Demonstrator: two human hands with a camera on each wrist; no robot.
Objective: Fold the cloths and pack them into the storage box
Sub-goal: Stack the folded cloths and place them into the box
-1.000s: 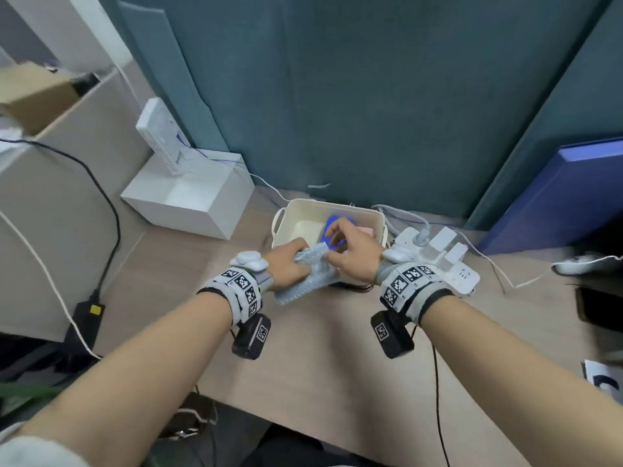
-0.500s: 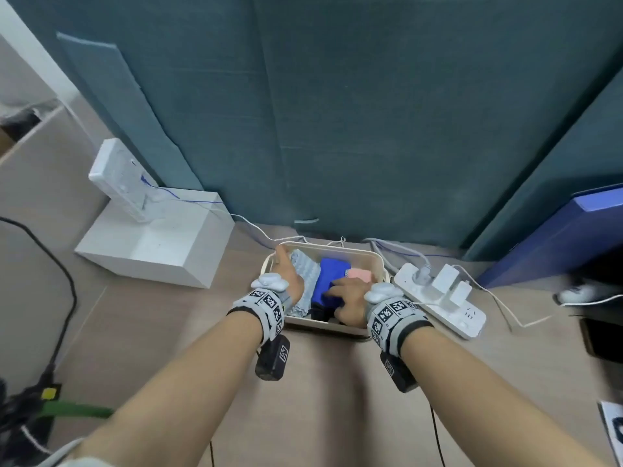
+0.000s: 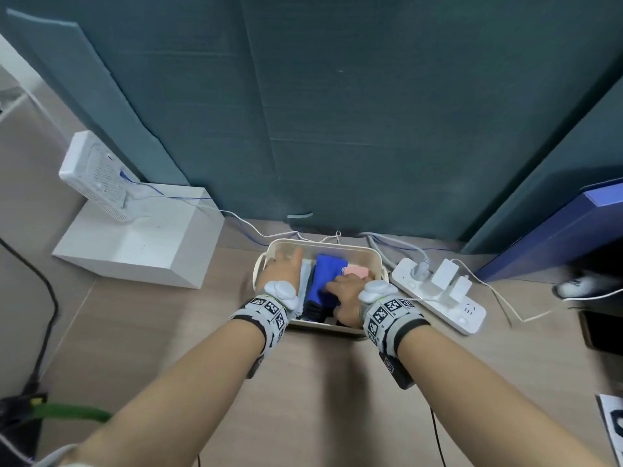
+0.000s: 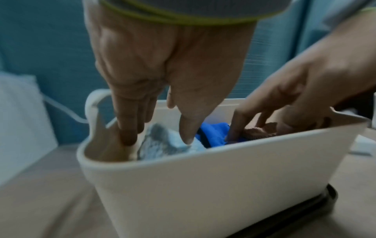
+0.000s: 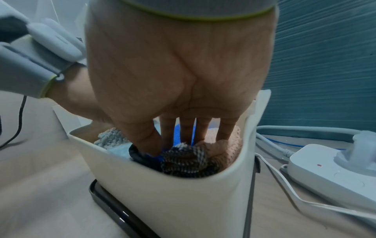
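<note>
A cream storage box (image 3: 323, 243) (image 4: 203, 185) (image 5: 183, 201) stands on the desk against the teal partition. Packed upright in it are a grey-blue cloth (image 3: 305, 274) (image 4: 162, 145) at the left, a blue cloth (image 3: 328, 271) (image 5: 177, 130) in the middle, a pink cloth (image 3: 355, 272) (image 5: 225, 145) at the right and a dark striped cloth (image 3: 315, 310) (image 5: 185, 159) at the front. My left hand (image 3: 286, 264) (image 4: 152, 128) reaches straight down, fingers by the left wall, thumb on the grey-blue cloth. My right hand (image 3: 344, 291) (image 5: 168, 145) presses straight fingers among the blue, pink and striped cloths.
A white power strip (image 3: 438, 294) (image 5: 325, 164) with plugs and cords lies right of the box. At the left stands a white carton (image 3: 135, 244) with a router (image 3: 94, 173) on it. A blue folder (image 3: 556, 237) leans far right. A dark flat slab (image 5: 109, 206) lies under the box.
A second ago both hands held the grey-blue cloth at the box's front rim. It now stands inside at the left, and both hands have gone down into the box.
</note>
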